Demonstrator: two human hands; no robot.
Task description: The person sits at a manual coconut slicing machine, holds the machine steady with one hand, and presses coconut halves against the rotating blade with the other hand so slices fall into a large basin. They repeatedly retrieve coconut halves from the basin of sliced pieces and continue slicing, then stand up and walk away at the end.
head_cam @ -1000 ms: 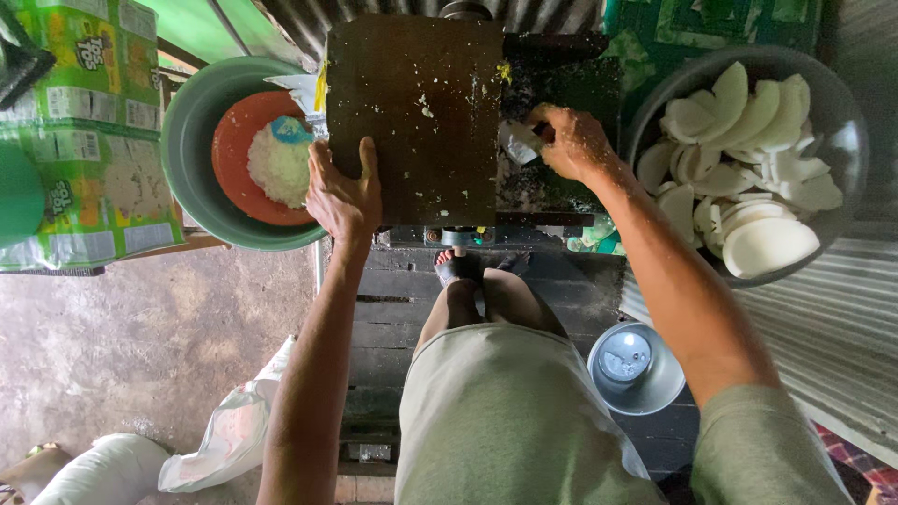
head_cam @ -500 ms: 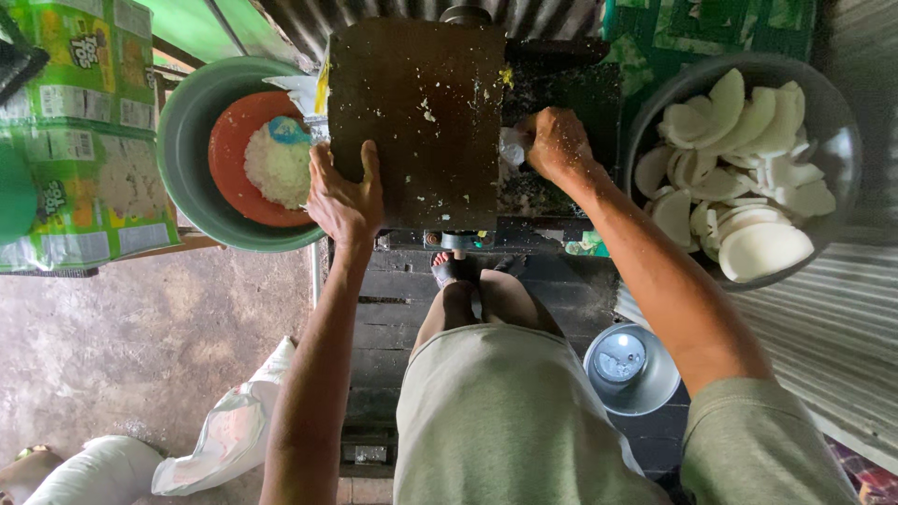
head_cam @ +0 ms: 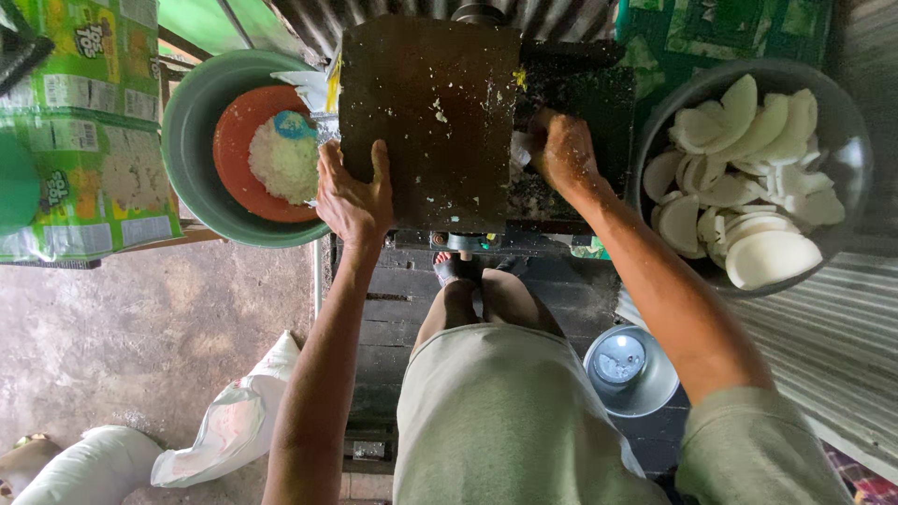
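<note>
Hands: left hand (head_cam: 354, 192) lies open on the dark box (head_cam: 428, 122), right hand (head_cam: 559, 150) fisted beside it, near the coconut bowl (head_cam: 837, 122).

right hand's (head_cam: 559, 150) held white piece unclear

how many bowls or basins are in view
4: green basin at upper left, orange bowl inside it, dark bowl of white slices at right, small metal bowl on the floor.

A dark brown board (head_cam: 426, 112) flecked with white sits at top centre. Upper left, a green basin (head_cam: 192, 159) holds an orange-red bowl (head_cam: 234, 140); white slices (head_cam: 748, 178) fill the grey bowl (head_cam: 842, 122) at right.
</note>
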